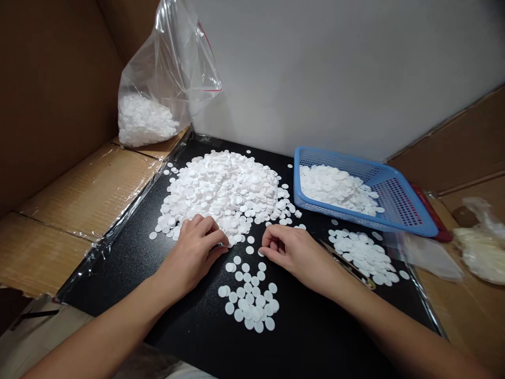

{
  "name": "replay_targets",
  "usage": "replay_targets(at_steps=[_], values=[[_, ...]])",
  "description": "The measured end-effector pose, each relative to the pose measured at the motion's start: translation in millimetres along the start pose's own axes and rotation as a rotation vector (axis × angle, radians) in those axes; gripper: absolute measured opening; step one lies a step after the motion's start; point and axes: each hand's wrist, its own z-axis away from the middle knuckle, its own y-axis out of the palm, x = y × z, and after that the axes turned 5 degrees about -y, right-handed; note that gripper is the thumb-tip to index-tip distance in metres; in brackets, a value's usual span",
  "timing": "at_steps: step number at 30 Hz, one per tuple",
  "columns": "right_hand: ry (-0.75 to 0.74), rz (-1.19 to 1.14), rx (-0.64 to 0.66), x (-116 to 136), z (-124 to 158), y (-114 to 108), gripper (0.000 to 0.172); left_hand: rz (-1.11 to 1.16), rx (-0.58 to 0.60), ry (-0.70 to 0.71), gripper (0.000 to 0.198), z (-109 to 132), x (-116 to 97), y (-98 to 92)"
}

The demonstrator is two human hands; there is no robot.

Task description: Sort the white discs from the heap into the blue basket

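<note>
A big heap of small white discs lies on a black mat. My left hand rests at the heap's near edge, fingers stretched together and touching the discs. My right hand lies just right of it with fingers curled inward; what they pinch, if anything, is hidden. Between and below both hands sits a small flat cluster of discs. Another small pile of discs lies to the right, next to a thin metal tool that looks like tweezers.
A blue plastic basket with discs in it stands at the back right. A clear plastic bag of discs leans at the back left on cardboard. Cardboard walls flank both sides. More clear bags lie at the right.
</note>
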Motion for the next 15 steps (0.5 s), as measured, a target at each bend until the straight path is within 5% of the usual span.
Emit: replay_targets(at_steps=[6, 15], values=[[-0.263, -0.044, -0.076, -1, -1, 12, 0.011, 0.023, -0.011, -0.002, 0.01, -1, -1, 0.2], [-0.308, 0.026, -0.121, -3, -2, 19, 0.015, 0.021, 0.002, 0.004, 0.008, 0, -1, 0.1]])
